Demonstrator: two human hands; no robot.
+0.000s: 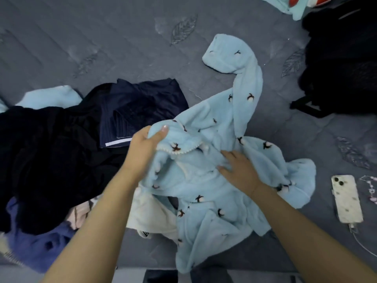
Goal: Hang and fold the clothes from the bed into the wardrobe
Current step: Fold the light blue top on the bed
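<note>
A light blue fleece garment (216, 180) with small dark embroidered motifs lies crumpled on the grey bed (102, 41), one sleeve stretching away toward the upper right. My left hand (145, 146) grips a bunched edge of it near the collar, thumb on top. My right hand (238, 168) rests flat on the middle of the fleece with fingers spread. To the left sits a heap of dark clothes (51, 156), a navy folded piece (142, 107) and a purple-blue garment (38, 246). A cream garment (151, 217) peeks out under the fleece.
A white phone (346, 199) with a cable lies on the bed at right, a beaded charm (370, 188) beside it. A black bag (342, 64) sits at the upper right, with another light blue item (289, 7) at the top edge.
</note>
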